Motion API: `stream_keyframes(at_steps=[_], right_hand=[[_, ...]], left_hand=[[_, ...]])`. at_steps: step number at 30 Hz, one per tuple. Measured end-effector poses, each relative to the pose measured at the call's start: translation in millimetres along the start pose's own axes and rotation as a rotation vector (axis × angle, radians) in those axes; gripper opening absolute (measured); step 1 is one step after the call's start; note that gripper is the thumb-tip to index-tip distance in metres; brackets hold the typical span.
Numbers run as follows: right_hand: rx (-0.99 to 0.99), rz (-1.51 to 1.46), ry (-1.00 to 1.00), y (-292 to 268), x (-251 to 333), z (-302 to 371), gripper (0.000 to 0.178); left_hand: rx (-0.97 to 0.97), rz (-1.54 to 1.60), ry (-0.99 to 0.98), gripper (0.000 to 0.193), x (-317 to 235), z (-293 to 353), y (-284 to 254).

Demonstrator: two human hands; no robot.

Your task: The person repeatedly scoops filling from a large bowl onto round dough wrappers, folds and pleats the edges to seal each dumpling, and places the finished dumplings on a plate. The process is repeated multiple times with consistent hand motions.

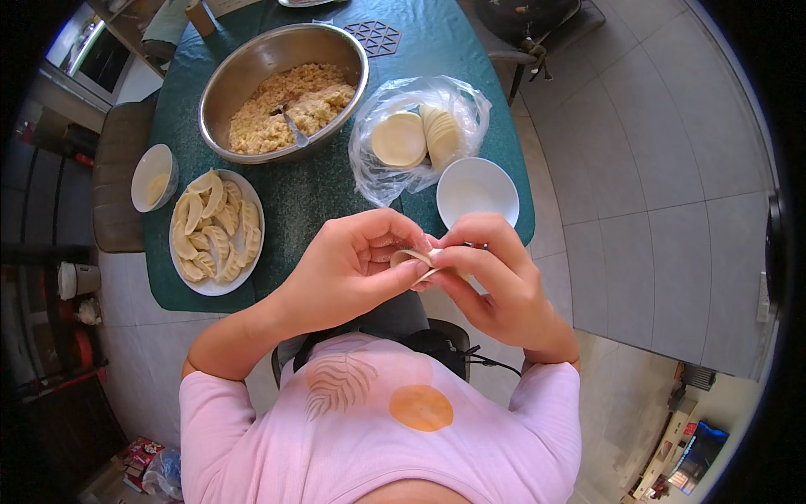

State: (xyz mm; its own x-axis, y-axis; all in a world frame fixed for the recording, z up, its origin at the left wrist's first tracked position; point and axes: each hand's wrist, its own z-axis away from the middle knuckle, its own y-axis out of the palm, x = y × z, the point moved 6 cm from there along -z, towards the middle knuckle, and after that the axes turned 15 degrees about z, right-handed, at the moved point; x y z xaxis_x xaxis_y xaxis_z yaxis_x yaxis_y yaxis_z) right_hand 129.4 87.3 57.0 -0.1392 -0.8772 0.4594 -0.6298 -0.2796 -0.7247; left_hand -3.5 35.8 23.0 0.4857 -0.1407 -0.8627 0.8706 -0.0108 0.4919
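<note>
Above the near edge of the table, my left hand point(353, 256) and my right hand point(497, 273) meet with fingertips pinched together. Between them is a dumpling point(406, 259), its pale wrapper folded over; any filling inside is hidden by the fingers. The fingers look dusted with flour. Just beyond my right hand sits a white bowl point(477, 195). Round dumpling wrappers point(398, 139) lie stacked in an open clear plastic bag point(374, 172) behind it. To the left of my left hand, a white plate point(220, 290) holds several folded dumplings point(220, 241).
A large metal bowl point(220, 80) of pale filling point(277, 105) with a spoon point(295, 131) stands at the back. A small white bowl point(164, 161) is at the left edge. Farther back lies a dark trivet point(373, 38). A green cloth point(327, 181) covers the table.
</note>
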Motion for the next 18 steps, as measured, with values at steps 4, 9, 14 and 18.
stream_keyframes(at_steps=[4,9,14,18], right_hand=[[-0.048,0.073,-0.092,0.1,0.3,2.2,0.028],[-0.070,0.159,-0.150,-0.2,5.2,1.9,0.029],[-0.086,0.088,-0.094,0.2,0.6,4.1,0.030],[-0.121,0.045,-0.020,2.5,-2.7,4.4,0.030]], left_hand=[[-0.016,0.041,-0.046,0.011,-0.5,-1.2,-1.6],[-0.001,-0.039,0.024,0.014,0.3,-3.2,-5.0],[-0.028,-0.026,-0.056,0.010,-2.4,-2.9,-4.5],[-0.030,-0.024,-0.030,0.012,0.6,-2.5,-3.8]])
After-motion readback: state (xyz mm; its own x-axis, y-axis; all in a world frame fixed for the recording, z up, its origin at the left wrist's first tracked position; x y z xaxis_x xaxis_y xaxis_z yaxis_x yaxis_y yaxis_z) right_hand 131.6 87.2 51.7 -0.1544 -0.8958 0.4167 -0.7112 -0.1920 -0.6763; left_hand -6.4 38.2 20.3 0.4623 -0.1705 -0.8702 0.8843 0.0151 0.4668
